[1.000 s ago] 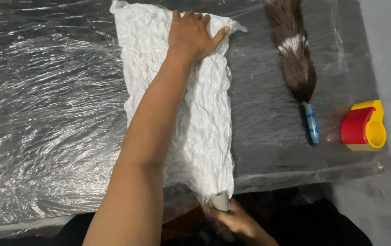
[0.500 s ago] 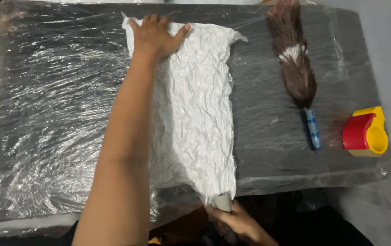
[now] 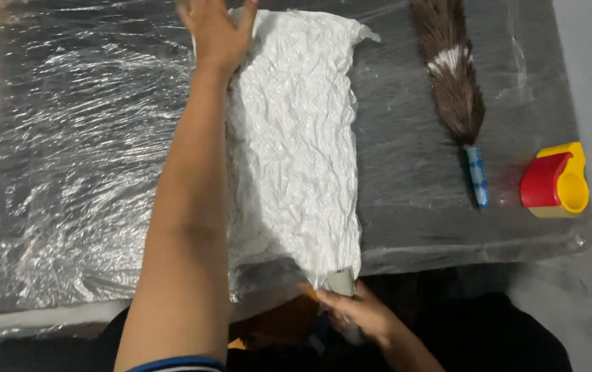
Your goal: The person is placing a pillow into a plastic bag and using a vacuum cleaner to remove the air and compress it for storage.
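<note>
Wrap lies rolled out over the worktop; left hand spread flat on its far corner, right hand pinching the roll's core; cutting remains.

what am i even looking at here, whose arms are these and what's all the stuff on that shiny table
The picture comes from a camera worn on a person's head, looking down, so both arms are that person's own. No machine is involved, only bare hands.

The left hand reaches to the far end of a crumpled white sheet, which looks like thin film or paper, and lies open at its far left corner. The right hand is at the near edge, gripping the grey roll core that the sheet comes off.

The sheet is spread across a dark table covered in clear plastic wrap. To the right lie a brown feather duster with a blue handle, and a red and yellow tape dispenser.
</note>
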